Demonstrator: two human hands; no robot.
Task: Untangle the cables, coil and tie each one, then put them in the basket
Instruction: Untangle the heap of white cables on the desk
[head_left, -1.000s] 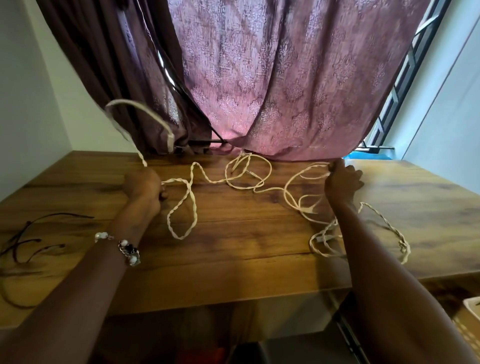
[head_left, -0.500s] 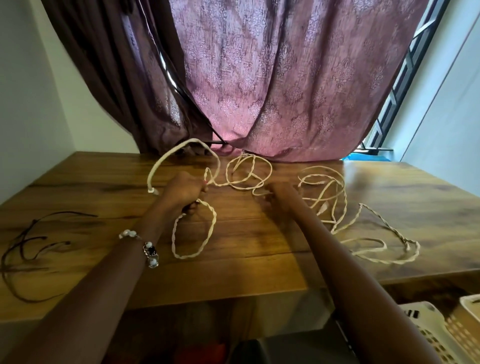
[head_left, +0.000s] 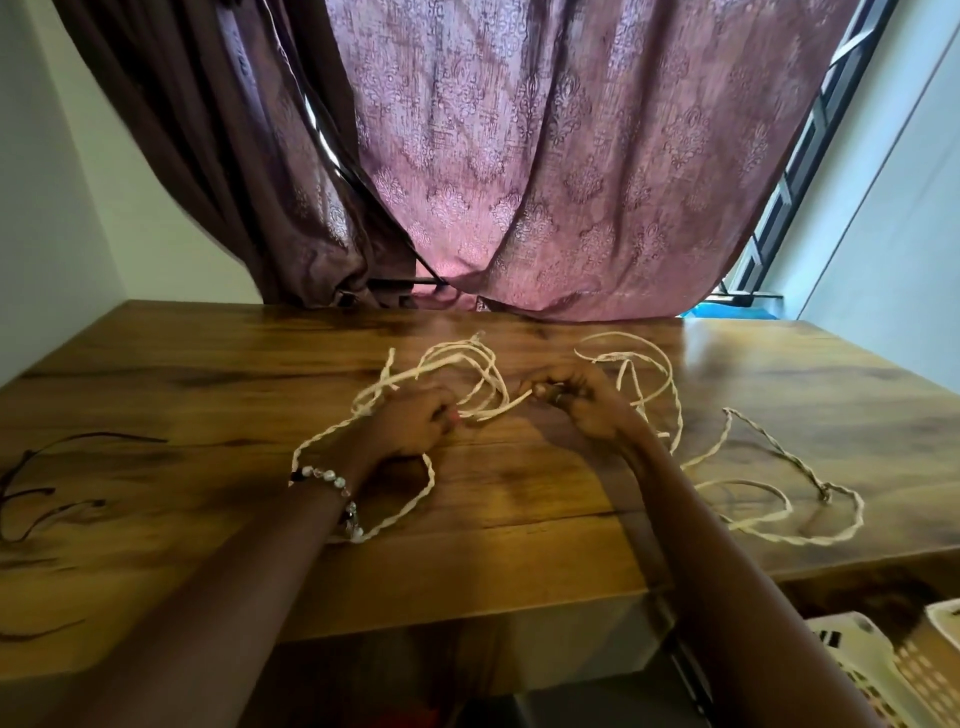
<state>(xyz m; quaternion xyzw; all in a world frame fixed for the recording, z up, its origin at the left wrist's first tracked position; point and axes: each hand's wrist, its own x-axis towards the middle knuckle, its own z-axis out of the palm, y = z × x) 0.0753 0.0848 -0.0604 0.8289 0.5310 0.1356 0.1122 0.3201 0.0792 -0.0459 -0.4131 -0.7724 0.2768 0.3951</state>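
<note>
While both hands are held close together over the wooden table, the cream twisted cable is seen strewn in loose loops across it. The left hand is curled around a strand, and the right hand pinches another strand between its fingertips. A dark cable lies at the table's left edge. A white basket is partly visible below the table's right corner.
</note>
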